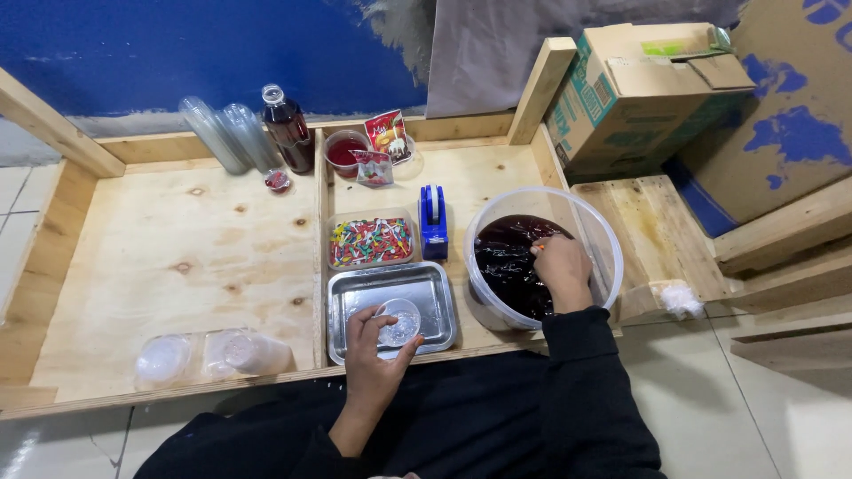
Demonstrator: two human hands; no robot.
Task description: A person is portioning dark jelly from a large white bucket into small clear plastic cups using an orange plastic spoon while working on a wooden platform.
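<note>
The left hand (373, 341) had its fingers curled around a small clear cup (398, 321), held upright over the metal tray (439, 306). To its right, across the tray's rim, the right hand (559, 266) reached into the clear tub (603, 239) of dark red liquid (506, 257), its fingers pinched on something orange, too small to identify.

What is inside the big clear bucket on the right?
The clear bucket holds dark red liquid. The right hand dips into it, pinching something small and orange. Whatever lies beneath the dark surface, and the fingertips' grip, is hidden.
</note>
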